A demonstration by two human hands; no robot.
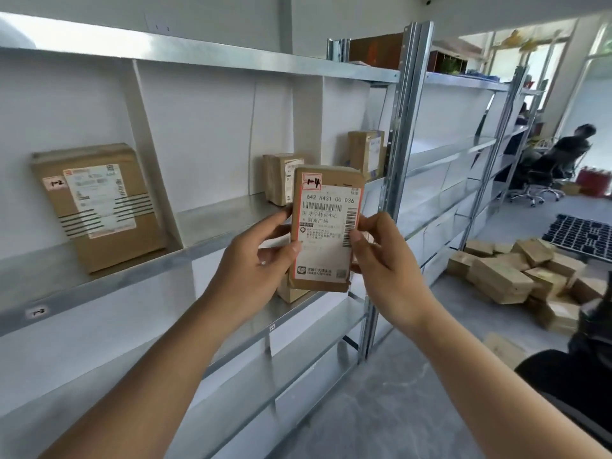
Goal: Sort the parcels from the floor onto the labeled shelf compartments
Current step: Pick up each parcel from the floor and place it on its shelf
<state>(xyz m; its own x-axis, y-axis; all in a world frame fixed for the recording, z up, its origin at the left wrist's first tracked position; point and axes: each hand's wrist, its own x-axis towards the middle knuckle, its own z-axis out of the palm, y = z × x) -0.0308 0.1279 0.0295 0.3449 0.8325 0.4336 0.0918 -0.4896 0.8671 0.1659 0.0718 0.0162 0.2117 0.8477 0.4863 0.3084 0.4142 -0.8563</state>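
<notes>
While a flat brown cardboard parcel tagged "1-2" (99, 207) leans in the metal shelf's (205, 233) left compartment, the left hand (261, 253) and right hand (381, 256) pinch a taped rectangular parcel (326, 226) marked "1-4", "642 H431 00 036", upright before the shelf's front edge.

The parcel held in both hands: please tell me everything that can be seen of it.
The held parcel is a flat, brown cardboard box, held upright in front of the shelf with its face to the camera. A white shipping label with a red border covers most of that face, with barcodes, printed text and the number 642 H431 00 036. A handwritten "1-4" stands at its top left. The left hand grips its left edge and the right hand its right edge.
</notes>
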